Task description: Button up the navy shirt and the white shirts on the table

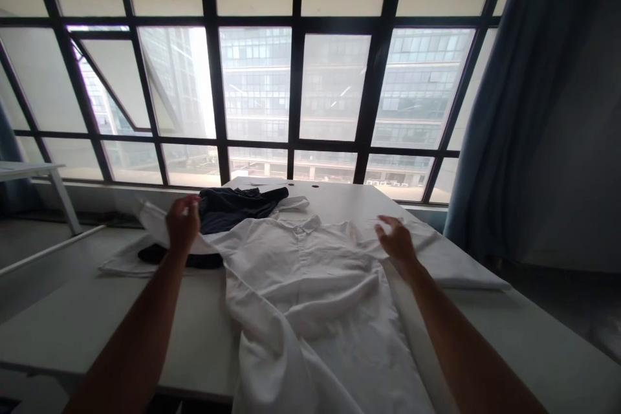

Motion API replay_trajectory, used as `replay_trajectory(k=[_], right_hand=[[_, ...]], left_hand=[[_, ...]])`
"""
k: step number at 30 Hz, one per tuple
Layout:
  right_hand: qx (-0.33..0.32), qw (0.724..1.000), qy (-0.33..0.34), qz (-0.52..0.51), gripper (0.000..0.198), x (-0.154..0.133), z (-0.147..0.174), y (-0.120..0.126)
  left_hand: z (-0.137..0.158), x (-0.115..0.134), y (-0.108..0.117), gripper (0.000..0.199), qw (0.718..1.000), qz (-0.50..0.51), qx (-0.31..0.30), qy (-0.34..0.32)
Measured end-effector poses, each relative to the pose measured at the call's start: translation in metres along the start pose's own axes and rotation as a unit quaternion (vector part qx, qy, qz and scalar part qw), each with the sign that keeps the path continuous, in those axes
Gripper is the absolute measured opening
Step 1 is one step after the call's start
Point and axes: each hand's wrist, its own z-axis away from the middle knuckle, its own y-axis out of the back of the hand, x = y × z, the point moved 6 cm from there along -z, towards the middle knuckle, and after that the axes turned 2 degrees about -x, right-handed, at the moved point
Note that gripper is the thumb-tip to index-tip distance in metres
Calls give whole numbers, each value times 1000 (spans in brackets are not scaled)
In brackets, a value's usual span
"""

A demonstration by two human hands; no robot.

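A white collared shirt point(310, 284) lies spread over the table, collar away from me and hem toward me, with loose folds across its front. My left hand point(183, 223) is closed on the shirt's left-side sleeve, and the white cloth beyond the fingers is smeared by motion. On the other side, my right hand point(396, 240) hovers at the right-side sleeve, its thumb and forefinger apart. Whether those fingertips touch the cloth is unclear.
Dark clothing point(237, 207) sits beyond my left hand, and a black piece point(155, 253) lies on white cloth below it. Folded white fabric point(456, 262) rests at the right. The white table point(194, 330) reaches toward windows point(255, 84); a blue curtain point(499, 142) hangs right.
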Motion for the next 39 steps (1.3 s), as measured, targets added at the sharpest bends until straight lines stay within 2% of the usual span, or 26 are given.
replay_trajectory(k=[1, 2, 4, 5, 6, 9, 11, 16, 21, 24, 29, 32, 36, 39], right_hand=[[-87, 996, 25, -21, 32, -21, 9, -24], [-169, 984, 53, -30, 29, -42, 21, -46], [-289, 952, 98, -32, 27, -80, 51, -79], [-328, 936, 121, -32, 25, -96, 66, -91], [-354, 924, 141, -29, 23, -109, 79, -99], [-391, 906, 165, 17, 22, -126, 106, -113], [-399, 903, 147, 55, 29, -125, 111, -118], [-390, 909, 90, 114, 41, -119, 111, -125], [-413, 898, 79, 133, 31, -122, 112, -126], [-406, 902, 79, 128, 27, -122, 113, -126], [-385, 917, 68, 81, 23, -114, 108, -130], [-399, 917, 25, 8, 20, -106, 102, -130], [-458, 883, -70, -80, 24, -95, 100, -136], [-458, 882, -69, -85, 25, -95, 100, -141]], left_hand=[[11, 12, -21, 28, 999, 3, -33, -21], [24, 28, -46, 29, 994, 8, -94, -53], [62, 62, -96, 27, 957, 9, -258, -130], [83, 78, -116, 24, 926, 0, -338, -166], [101, 89, -130, 22, 903, -6, -389, -180], [139, 106, -150, 17, 855, -18, -480, -198], [149, 106, -154, 17, 845, -28, -499, -191], [152, 101, -157, 21, 855, -45, -493, -156], [154, 97, -164, 20, 857, -20, -505, -103], [150, 95, -171, 20, 849, -24, -521, -87], [140, 104, -185, 19, 823, -65, -558, -86], [140, 112, -188, 17, 819, -89, -560, -86], [148, 112, -190, 19, 840, -93, -532, -56], [155, 110, -189, 22, 862, -66, -500, -49]])
